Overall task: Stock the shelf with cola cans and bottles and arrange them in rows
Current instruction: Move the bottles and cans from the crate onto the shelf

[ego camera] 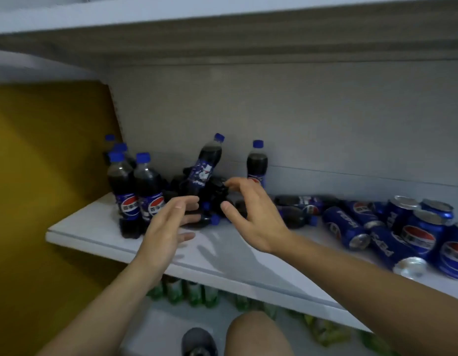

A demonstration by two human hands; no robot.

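Tilted bottle [207, 164] leans just behind spread fingers [186, 201].

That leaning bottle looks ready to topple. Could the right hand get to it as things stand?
Probably yes: the right hand is open close beside the leaning bottle, whose upper half stands clear above the pile.

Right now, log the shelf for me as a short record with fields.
shelf: white, partly stocked
left end: upright bottles, grouped
middle: tilted bottle on pile of lying bottles
back: lone upright bottle
right end: cans, some upright, some lying
left hand: open, reaching toward the pile
right hand: open, at the pile, holding nothing
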